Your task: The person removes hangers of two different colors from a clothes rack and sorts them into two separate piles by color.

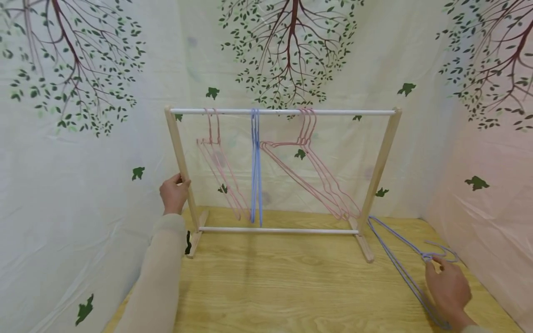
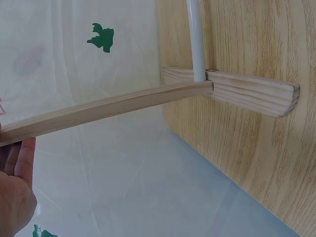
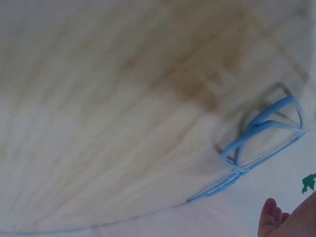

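- Head: the rack's post is gripped by the left hand; blue hangers are laid right of it on the desk, long axis slanted far-left to near-right, hooks pointed right.
- Left wrist: fingers are placed behind the post.
- Right wrist: nothing seems gripped by the right hand; pickup is judged underway, a pinch and lift called for.

The left sleeve is long and pale cream.
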Demonstrator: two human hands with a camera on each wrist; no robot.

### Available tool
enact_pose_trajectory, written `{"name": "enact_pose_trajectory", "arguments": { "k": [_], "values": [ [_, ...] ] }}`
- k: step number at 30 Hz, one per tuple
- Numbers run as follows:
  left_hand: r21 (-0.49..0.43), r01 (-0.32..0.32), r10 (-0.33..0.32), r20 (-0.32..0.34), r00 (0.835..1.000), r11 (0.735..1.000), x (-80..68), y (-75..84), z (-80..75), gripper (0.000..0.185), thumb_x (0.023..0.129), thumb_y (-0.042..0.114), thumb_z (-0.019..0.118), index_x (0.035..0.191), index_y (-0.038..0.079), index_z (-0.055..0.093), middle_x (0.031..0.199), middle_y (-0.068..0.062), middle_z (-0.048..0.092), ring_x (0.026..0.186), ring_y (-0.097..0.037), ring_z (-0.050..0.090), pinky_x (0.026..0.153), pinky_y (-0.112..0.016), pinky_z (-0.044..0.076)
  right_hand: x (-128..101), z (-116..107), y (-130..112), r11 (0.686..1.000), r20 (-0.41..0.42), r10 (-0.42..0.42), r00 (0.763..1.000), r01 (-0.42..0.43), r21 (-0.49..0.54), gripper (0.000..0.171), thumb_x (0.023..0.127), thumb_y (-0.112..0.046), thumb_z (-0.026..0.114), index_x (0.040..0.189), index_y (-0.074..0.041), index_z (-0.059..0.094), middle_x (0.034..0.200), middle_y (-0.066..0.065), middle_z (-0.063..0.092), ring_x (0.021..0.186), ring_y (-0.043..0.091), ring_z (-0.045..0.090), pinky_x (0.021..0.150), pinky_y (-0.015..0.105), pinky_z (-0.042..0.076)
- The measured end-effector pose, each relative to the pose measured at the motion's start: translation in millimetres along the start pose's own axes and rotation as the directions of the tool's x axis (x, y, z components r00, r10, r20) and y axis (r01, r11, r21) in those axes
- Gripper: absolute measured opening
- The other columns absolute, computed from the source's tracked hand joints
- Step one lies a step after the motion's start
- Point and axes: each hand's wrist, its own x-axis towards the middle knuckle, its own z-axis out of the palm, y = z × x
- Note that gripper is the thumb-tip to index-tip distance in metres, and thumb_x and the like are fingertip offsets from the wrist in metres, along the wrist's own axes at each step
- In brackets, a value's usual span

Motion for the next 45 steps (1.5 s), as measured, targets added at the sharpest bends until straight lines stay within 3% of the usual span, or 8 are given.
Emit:
{"name": "enact_pose_trajectory", "arguments": {
  "k": [9, 10, 13, 16, 20, 29, 34, 45],
  "values": [
    [-0.002, 0.014, -0.014, 0.007, 1.000, 1.000, 0.6, 0.9, -0.7, 0.028, 0.093, 0.009, 0.068, 0.120, 0.001, 0.071, 0.110, -0.020, 0.071, 0.102, -0.035, 0.064, 0.086, -0.044, 0.051, 6.8, 5.1, -33.0, 0.985, -0.144, -0.080, 0.986, 0.101, 0.142, 0.034, 0.098, -0.024, 0.051, 0.115, 0.000, 0.069, 0.116, 0.023, 0.064, 0.099, 0.041, 0.058, 0.074, 0.055, 0.041],
    [-0.003, 0.019, -0.019, 0.007, 1.000, 1.000, 0.5, 1.0, -0.4, 0.028, 0.093, 0.009, 0.068, 0.120, 0.001, 0.071, 0.110, -0.020, 0.071, 0.102, -0.035, 0.064, 0.086, -0.043, 0.051, 8.2, 5.2, -38.0, 0.981, -0.163, -0.090, 0.983, 0.116, 0.158, 0.034, 0.097, -0.024, 0.052, 0.114, -0.001, 0.070, 0.114, 0.023, 0.066, 0.093, 0.031, 0.061, 0.074, 0.054, 0.041],
    [-0.007, 0.035, -0.035, 0.012, 0.999, 0.999, 0.5, 1.2, 0.4, 0.029, 0.094, 0.010, 0.067, 0.121, 0.001, 0.071, 0.111, -0.020, 0.070, 0.102, -0.035, 0.064, 0.087, -0.043, 0.050, 14.8, 5.3, -55.6, 0.966, -0.243, -0.121, 0.963, 0.171, 0.196, 0.029, 0.095, -0.022, 0.058, 0.109, -0.002, 0.074, 0.103, 0.013, 0.069, 0.075, -0.002, 0.057, 0.069, 0.037, 0.042],
    [-0.014, 0.051, -0.051, 0.017, 0.999, 0.999, 0.1, 2.2, 0.2, 0.028, 0.094, 0.011, 0.067, 0.119, -0.001, 0.071, 0.112, -0.020, 0.070, 0.103, -0.035, 0.063, 0.089, -0.044, 0.049, 23.7, 4.0, -76.1, 0.938, -0.337, -0.163, 0.927, 0.252, 0.240, 0.022, 0.092, -0.018, 0.064, 0.103, -0.003, 0.077, 0.093, 0.005, 0.068, 0.064, -0.026, 0.035, 0.062, 0.017, 0.036],
    [-0.017, 0.068, -0.067, 0.021, 0.998, 0.998, -0.8, 5.8, -1.3, 0.027, 0.094, 0.012, 0.066, 0.116, -0.003, 0.071, 0.112, -0.020, 0.070, 0.104, -0.036, 0.062, 0.093, -0.045, 0.047, 34.5, -1.4, -108.7, 0.887, -0.378, -0.229, 0.897, 0.352, 0.299, 0.019, 0.092, -0.014, 0.067, 0.102, -0.002, 0.077, 0.091, 0.007, 0.068, 0.072, -0.027, 0.041, 0.062, 0.004, 0.033],
    [-0.018, 0.110, -0.109, 0.033, 0.994, 0.994, -4.1, 11.6, -2.6, 0.033, 0.098, 0.020, 0.063, 0.124, -0.001, 0.068, 0.116, -0.020, 0.068, 0.100, -0.033, 0.064, 0.086, -0.042, 0.051, 61.2, -14.1, -178.5, 0.840, -0.204, -0.274, 0.940, 0.337, 0.425, 0.029, 0.097, -0.028, 0.063, 0.108, -0.005, 0.077, 0.095, 0.000, 0.072, 0.079, -0.014, 0.051, 0.066, 0.011, 0.042],
    [-0.026, 0.092, -0.091, 0.024, 0.996, 0.995, -7.7, 12.1, -0.3, 0.033, 0.097, 0.018, 0.064, 0.122, -0.003, 0.068, 0.116, -0.022, 0.068, 0.101, -0.036, 0.063, 0.089, -0.045, 0.050, 72.1, -22.9, -213.6, 0.824, -0.120, -0.353, 0.928, 0.369, 0.430, 0.036, 0.098, -0.033, 0.060, 0.112, -0.003, 0.074, 0.101, 0.015, 0.072, 0.080, -0.008, 0.052, 0.069, 0.015, 0.042],
    [-0.023, 0.086, -0.086, -0.008, 0.996, 0.996, -11.8, 15.7, 1.0, 0.029, 0.096, 0.015, 0.066, 0.117, -0.005, 0.070, 0.116, -0.022, 0.068, 0.107, -0.038, 0.060, 0.097, -0.047, 0.045, 80.9, -25.8, -268.5, 0.782, 0.047, -0.439, 0.897, 0.355, 0.513, 0.043, 0.099, -0.037, 0.060, 0.119, 0.000, 0.070, 0.108, 0.018, 0.070, 0.085, 0.006, 0.058, 0.070, 0.017, 0.045]
  ]
}}
